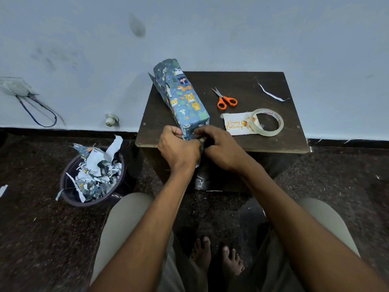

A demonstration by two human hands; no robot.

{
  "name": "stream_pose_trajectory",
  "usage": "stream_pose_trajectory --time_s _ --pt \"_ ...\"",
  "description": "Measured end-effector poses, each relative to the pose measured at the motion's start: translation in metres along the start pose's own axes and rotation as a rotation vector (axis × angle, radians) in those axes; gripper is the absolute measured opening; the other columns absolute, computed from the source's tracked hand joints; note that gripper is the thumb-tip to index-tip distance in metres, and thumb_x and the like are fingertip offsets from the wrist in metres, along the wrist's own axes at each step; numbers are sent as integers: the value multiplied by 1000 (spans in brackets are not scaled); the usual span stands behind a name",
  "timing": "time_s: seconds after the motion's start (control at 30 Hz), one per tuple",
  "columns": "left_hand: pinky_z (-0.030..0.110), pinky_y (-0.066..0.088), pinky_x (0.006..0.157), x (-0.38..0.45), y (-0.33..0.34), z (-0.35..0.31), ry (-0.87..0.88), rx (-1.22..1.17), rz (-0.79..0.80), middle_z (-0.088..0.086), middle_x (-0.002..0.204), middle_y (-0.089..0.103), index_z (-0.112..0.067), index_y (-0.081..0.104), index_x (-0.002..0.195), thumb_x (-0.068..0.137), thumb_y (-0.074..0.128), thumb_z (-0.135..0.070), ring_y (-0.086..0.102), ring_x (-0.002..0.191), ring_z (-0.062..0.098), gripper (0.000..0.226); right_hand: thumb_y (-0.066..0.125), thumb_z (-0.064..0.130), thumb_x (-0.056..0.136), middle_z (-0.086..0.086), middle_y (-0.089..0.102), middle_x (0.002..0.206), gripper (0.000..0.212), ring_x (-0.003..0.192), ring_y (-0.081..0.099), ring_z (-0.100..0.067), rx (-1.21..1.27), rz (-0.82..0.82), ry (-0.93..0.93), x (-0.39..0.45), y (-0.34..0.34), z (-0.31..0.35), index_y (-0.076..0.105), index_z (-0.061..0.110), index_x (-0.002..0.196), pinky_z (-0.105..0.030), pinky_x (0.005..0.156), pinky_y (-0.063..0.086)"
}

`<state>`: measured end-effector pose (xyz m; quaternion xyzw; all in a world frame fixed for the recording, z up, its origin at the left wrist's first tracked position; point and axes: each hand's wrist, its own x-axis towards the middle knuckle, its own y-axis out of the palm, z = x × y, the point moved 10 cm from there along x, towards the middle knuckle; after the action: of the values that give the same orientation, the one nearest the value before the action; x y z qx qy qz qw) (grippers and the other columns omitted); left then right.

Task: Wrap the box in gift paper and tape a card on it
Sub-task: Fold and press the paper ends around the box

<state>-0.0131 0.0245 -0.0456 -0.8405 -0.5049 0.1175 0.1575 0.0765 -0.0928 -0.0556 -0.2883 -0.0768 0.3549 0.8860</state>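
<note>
The left hand [179, 147] and the right hand [219, 147] meet at the near edge of the small dark table [242, 142], both with fingers curled. Between them they pinch the loose gift paper [190, 133] at the near end of the box [185, 98], the left hand gripping the fold from its own side and the right hand's fingertips pressing and pinching the flap from the other. A strip of the paper hangs down below the two hands, past the table edge.

Away from the hands, the box stretches over the table, lying long and tilted toward the left rear corner, already covered in blue paper printed with animals; its far end shows paper still unfolded and sticking out.

Just beyond the right hand lies the card [235, 123], face up, with a gold birthday greeting. The roll of clear tape [266, 122] rests on the card's far-right part. Further from the right hand, orange-handled scissors [225, 100] lie on the table, and a thin white paper sliver [271, 92] lies near the right rear corner.

Off to the left of the left hand, on the dark floor, stands a round bin [92, 178] full of paper scraps.
</note>
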Motion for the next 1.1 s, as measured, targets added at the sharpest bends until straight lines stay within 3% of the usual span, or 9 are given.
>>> stream_pose_trajectory --time_s 0.17,0.23,0.33,0.43,0.7,0.83,0.97,1.03,1.1 --pt "23 45 64 -3 -4 -2 31 -3 -15 -11 65 58 -11 64 80 58 76 -3 53 58 2 26 45 20 60 -9 67 129 75 122 56 -28 -27 -15 -26 2 -1 3 65 6 131 -40 106 42" --pt "25 50 70 -8 -3 -6 103 30 9 -8 71 66 -12 72 84 62 76 -4 61 64 7 25 44 19 60 -11 67 128 74 120 58 -30 -37 -17 -48 2 -1 6 67 4 128 -37 104 42" --pt "18 43 85 -18 0 -12 249 138 49 10 101 73 -4 77 107 73 72 0 68 95 23 34 45 20 61 -12 69 122 70 115 59 -29 -51 -11 -65 3 -1 10 70 4 124 -34 100 42" --pt "11 35 82 -18 6 -15 308 191 118 12 103 65 1 75 112 80 65 5 64 97 23 34 48 23 65 -10 70 120 64 112 61 -29 -43 -6 -70 3 -1 12 72 8 122 -40 101 43" --pt "34 51 88 -14 19 -16 353 333 325 4 108 54 -6 71 124 86 63 -13 60 98 22 39 60 1 77 -3 73 108 40 106 66 -20 34 -3 59 13 -1 0 68 13 114 -45 97 50" --pt "39 49 97 -34 16 -23 452 330 464 3 118 65 -12 59 138 82 50 -15 61 110 22 57 53 26 70 1 73 97 36 96 66 -20 38 1 96 16 -1 8 71 19 100 -41 88 53" --pt "23 40 98 -36 18 -1 187 204 633 -11 132 62 -21 13 159 79 55 6 55 124 14 93 66 28 87 -2 70 103 23 98 64 -22 -16 11 80 18 -1 12 71 15 106 -43 89 51" --pt "32 42 104 -22 18 16 26 80 659 -28 119 65 -25 7 159 69 54 1 55 124 13 105 69 27 90 -4 69 107 27 100 64 -22 -35 14 87 17 -1 11 69 12 112 -39 88 51" --pt "39 45 98 -11 14 25 -103 -64 637 -24 115 70 -22 12 158 57 50 -2 60 116 17 109 74 27 85 -4 68 110 37 102 63 -22 -62 36 90 16 2 11 65 11 117 -39 89 52"
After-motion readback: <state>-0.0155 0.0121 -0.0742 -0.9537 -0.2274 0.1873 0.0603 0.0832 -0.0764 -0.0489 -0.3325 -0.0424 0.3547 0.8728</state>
